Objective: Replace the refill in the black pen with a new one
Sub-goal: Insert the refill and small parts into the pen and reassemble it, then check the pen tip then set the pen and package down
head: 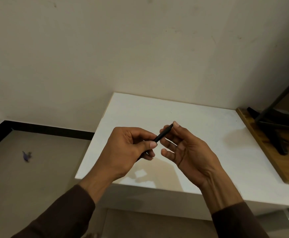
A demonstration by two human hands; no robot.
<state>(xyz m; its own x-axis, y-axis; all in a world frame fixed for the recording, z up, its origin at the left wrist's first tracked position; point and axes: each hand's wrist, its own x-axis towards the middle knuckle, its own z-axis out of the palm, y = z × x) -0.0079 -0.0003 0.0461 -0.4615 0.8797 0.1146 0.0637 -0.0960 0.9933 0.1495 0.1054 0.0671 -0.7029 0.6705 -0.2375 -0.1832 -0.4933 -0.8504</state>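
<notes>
Left hand: pinches the pen's lower end between thumb and fingers.
Right hand: fingertips nip the pen's top end, other fingers spread.
Pen: bridges both hands, above the table.
Risk: parts may slip while twisting and roll off the near edge beneath the wrists.
Room: bare tabletop beyond the hands; wooden board right of the right hand.
</notes>
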